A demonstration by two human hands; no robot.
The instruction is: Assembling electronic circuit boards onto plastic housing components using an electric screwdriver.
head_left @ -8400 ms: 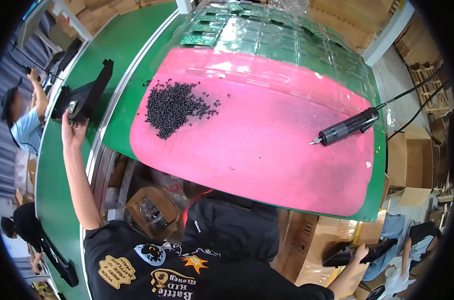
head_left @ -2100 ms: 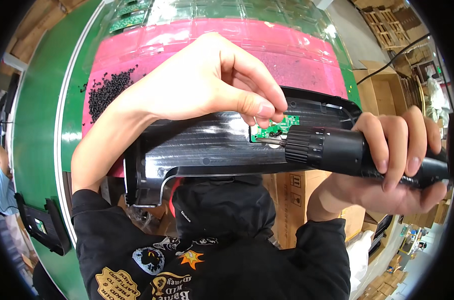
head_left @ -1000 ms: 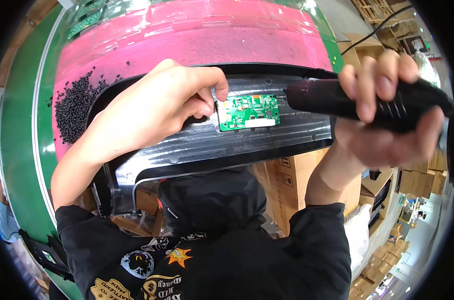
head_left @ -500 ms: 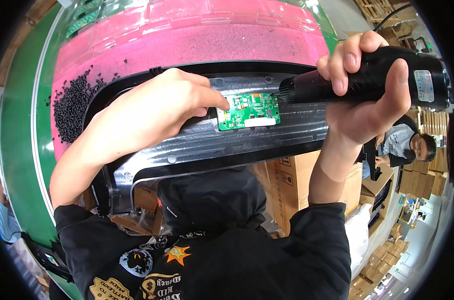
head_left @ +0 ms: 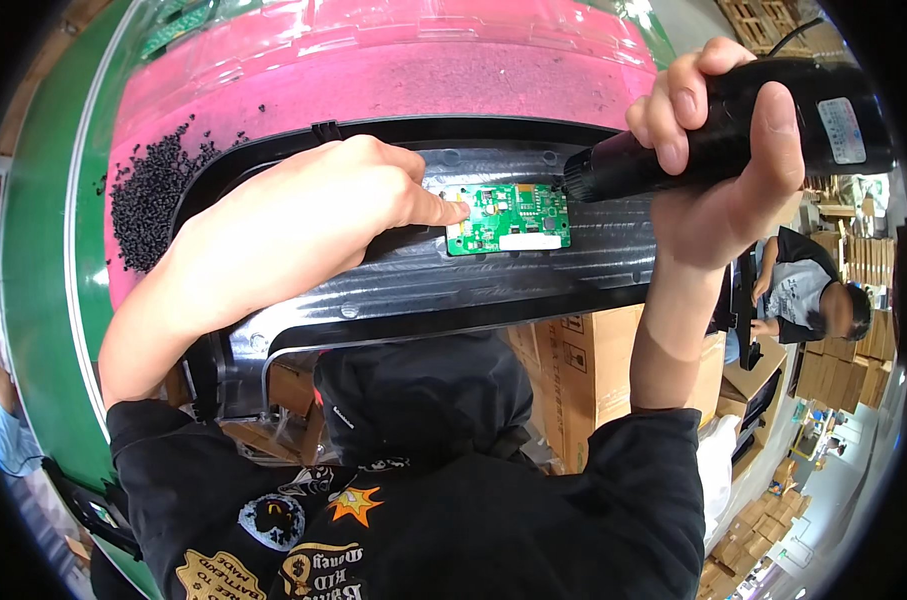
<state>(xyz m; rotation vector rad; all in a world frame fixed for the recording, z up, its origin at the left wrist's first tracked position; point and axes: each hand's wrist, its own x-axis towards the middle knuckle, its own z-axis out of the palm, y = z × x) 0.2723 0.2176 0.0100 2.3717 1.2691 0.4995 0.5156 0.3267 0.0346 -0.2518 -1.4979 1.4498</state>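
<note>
My right hand [head_left: 718,150] is wrapped round a thick black corded power tool, which looks like an electric screwdriver [head_left: 823,120]. Its ribbed nose meets the upper right corner of a green circuit board [head_left: 533,222]; the bit and any screw there cannot be made out. The board lies flat inside a long, shallow black plastic housing [head_left: 393,292]. From the left, my left hand [head_left: 358,195] reaches over the housing, its index finger stretched out and its tip pressing on the board's left edge. The other left fingers are folded beneath, partly hidden.
A heap of small black parts, seemingly screws [head_left: 153,205], lies on the pink mat [head_left: 373,85] left of the housing. Clear plastic trays [head_left: 453,30] stand at the back. Cardboard boxes [head_left: 608,365] are below right. Another person [head_left: 808,290] sits at the far right.
The rear of the electric screwdriver has risen a little with my right hand. The board and housing appear slightly farther right in view. My left index finger stays on the board's left edge.
</note>
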